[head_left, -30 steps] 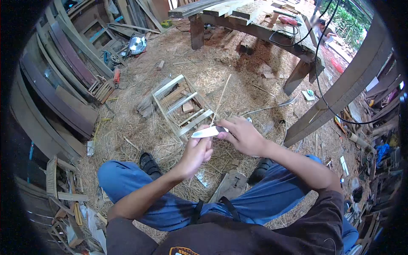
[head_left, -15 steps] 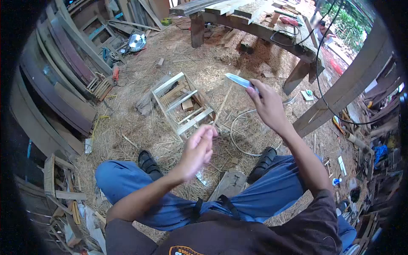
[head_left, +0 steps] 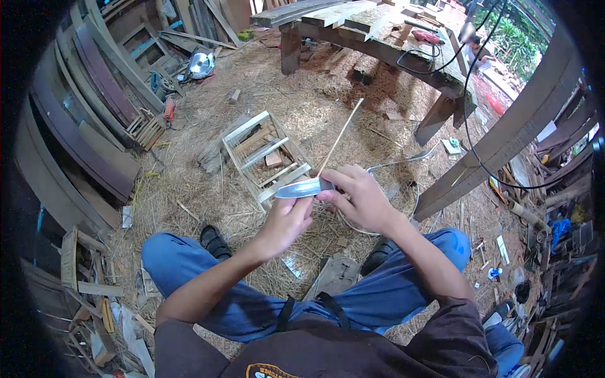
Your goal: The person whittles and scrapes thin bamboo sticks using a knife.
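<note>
My left hand (head_left: 285, 220) is closed around the lower end of a thin wooden stick (head_left: 341, 135), which slants up and away to the right. In my right hand (head_left: 363, 196) is a knife (head_left: 301, 188), its broad blade pointing left across the top of my left hand. The blade lies at the stick's near end; whether its edge touches the wood I cannot tell. The knife's handle is mostly hidden by my right fingers. Just beyond my hands, a slatted wooden frame (head_left: 252, 118) rests on the ground with small wood blocks inside it.
A rough workbench (head_left: 353, 43) bearing a red power tool (head_left: 427, 36) stands at the back. A circular saw (head_left: 201, 64) lies at the far left beside leaning boards (head_left: 88, 82). A thick slanted post (head_left: 504, 138) rises on the right. Shavings cover the ground.
My right hand has come down and left with the knife, from above the stick to beside my left hand. The left hand keeps hold of the stick, which has shifted slightly.
</note>
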`<act>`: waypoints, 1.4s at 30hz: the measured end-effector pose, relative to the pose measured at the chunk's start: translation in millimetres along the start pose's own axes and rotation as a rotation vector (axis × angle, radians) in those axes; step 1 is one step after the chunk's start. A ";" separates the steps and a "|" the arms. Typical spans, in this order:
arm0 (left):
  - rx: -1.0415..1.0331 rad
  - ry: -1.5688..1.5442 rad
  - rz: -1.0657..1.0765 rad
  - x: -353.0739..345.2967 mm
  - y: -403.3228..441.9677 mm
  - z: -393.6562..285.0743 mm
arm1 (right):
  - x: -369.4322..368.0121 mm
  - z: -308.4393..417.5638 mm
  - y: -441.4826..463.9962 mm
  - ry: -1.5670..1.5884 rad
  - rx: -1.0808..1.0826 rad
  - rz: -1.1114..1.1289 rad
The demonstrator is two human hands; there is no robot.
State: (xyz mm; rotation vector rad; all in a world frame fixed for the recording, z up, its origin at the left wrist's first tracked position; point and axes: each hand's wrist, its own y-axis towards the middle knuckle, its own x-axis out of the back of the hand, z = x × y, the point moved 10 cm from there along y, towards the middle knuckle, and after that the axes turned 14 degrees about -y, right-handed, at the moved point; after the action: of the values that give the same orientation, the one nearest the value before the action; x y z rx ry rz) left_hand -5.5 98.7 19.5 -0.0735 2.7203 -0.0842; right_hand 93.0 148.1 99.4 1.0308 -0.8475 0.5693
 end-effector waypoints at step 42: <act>-0.298 0.277 -0.078 16.6 -8.1 -1.1 | 1.7 8.2 -2.0 0.031 0.024 0.055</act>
State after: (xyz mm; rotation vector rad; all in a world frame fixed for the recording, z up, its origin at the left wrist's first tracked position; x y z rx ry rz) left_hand -20.7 89.6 14.3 -0.2734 2.9851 0.3123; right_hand 92.8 139.8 101.8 1.0208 -0.8454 0.6423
